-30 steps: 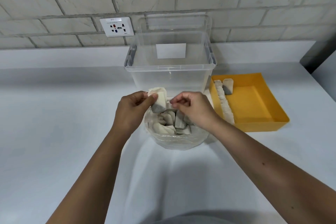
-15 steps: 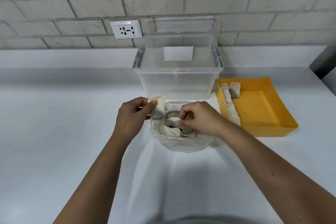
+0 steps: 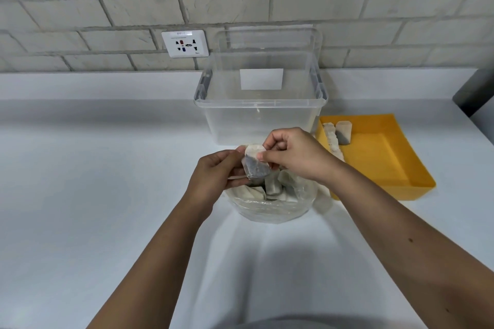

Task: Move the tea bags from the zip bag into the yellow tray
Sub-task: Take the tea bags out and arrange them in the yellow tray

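White counter (image 3: 107,195): upright tea bag (image 3: 255,165), top up, pinched by left (image 3: 213,172) and right hands (image 3: 295,155).

One head-worn view faces forward and down. The left grip (image 3: 217,171) and right grip (image 3: 292,155) sit close, mid-frame.

We find no text that can be read with confidence. The white rectangular wall socket plate (image 3: 185,43) carries a small printed strip along its top edge and a tiny mark at its lower right corner. Both are too blurred to make out. The white rectangular label (image 3: 261,79) on the clear plastic storage box (image 3: 260,120) appears blank.
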A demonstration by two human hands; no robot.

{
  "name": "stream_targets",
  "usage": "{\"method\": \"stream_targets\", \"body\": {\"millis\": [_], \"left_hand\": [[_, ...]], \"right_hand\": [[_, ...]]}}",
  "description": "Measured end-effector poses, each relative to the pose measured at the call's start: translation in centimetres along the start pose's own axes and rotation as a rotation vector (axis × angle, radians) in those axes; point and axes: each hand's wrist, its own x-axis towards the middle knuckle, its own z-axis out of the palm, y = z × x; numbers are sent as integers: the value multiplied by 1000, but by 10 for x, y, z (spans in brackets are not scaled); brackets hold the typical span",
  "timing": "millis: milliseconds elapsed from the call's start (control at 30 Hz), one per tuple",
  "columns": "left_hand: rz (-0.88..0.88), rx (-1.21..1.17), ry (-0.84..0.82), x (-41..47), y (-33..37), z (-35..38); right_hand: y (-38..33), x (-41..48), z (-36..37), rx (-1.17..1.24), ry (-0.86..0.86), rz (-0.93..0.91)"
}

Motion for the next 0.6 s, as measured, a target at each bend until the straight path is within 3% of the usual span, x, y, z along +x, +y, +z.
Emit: {"method": "stream_targets", "body": {"millis": [200,367,600], "left_hand": [[31,42,30,2,2,-1],[125,90,223,13,4,-22],[156,140,256,16,5,-29]], "right_hand": [[-1,4,7,-98,50,-49],[14,10,12,-76,143,-21],[38,12,36,-492,121,41]]}}
